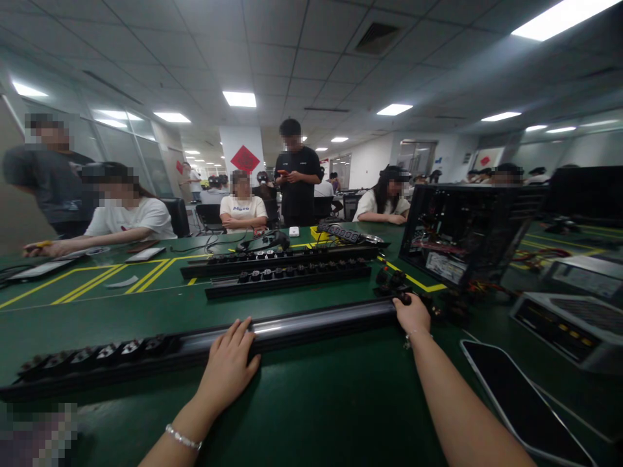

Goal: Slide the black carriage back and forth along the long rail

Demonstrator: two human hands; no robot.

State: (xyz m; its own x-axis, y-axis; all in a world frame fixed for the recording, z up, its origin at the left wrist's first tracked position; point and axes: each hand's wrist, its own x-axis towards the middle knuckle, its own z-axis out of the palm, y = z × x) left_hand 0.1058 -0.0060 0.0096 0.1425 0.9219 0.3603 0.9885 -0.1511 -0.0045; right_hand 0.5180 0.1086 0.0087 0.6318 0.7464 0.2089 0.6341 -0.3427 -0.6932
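Both hands rest on one power strip (pixel 302 327) — left hand (pixel 228 363), right hand (pixel 413 314).

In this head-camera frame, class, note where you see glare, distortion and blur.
Head view: ceiling panels blow out white; a bright streak of glare runs along the long black power strip between the left hand and right hand; wide-angle lens bows the table edges; faces are pixelated.

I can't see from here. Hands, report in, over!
Left hand flat on long black power strip. Right hand grips its far end. Phone lies beside right arm.
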